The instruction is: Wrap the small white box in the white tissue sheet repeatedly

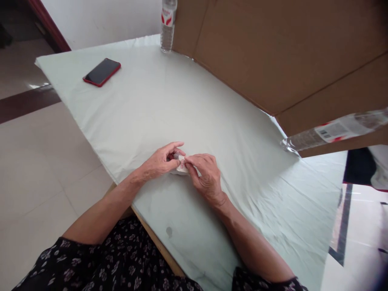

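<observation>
Between my two hands, just above or on the cloth near the table's front edge, is a small white packet [182, 166] with red print. My left hand [163, 161] grips its left side, thumb in front and index finger stretched out past it. From the right, my right hand [204, 171] pinches the packet's upper right edge between thumb and fingertips. Fingers cover parts of the packet, so its full shape and whether it is open cannot be made out.
A pale green cloth [145, 109] covers the table. A red-cased phone [102, 72] lies at the back left. Brown cardboard [257, 52] stands along the back and right, with a water bottle [167, 28] at its left end and another bottle [336, 128] at its right.
</observation>
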A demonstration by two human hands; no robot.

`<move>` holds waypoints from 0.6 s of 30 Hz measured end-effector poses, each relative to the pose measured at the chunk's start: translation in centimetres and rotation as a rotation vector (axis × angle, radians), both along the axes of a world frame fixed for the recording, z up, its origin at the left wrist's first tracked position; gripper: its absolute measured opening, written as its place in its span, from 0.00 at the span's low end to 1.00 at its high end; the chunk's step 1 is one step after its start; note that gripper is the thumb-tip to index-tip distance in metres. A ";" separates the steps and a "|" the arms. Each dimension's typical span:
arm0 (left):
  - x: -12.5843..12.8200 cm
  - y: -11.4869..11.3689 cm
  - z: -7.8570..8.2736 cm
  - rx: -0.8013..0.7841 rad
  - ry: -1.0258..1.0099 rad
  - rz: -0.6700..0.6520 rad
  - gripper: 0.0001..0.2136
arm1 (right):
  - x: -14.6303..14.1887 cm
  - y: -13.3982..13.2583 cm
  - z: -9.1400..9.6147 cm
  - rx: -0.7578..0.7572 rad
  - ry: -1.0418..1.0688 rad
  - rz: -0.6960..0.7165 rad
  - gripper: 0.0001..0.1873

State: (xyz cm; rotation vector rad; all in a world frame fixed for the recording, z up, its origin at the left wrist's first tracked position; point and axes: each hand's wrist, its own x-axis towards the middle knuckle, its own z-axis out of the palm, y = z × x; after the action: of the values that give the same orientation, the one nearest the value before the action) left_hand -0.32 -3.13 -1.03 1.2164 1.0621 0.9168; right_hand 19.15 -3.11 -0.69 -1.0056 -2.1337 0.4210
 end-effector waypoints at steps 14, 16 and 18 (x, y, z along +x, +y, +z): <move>-0.2 -0.1 0.4 -0.006 0.022 -0.017 0.30 | 2.1 0.1 1.1 0.027 0.023 0.000 0.17; -0.2 0.0 0.3 -0.010 0.032 -0.023 0.31 | 3.1 0.7 1.5 -0.021 0.050 -0.048 0.20; -0.2 0.0 0.3 -0.008 0.047 -0.024 0.31 | 3.8 1.3 1.5 -0.121 0.040 -0.010 0.30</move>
State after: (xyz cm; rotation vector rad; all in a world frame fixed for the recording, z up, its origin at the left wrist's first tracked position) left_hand -0.56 -3.13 -0.71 1.2470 1.0855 0.8684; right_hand 22.98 -1.86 0.78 -1.0664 -2.0871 0.5658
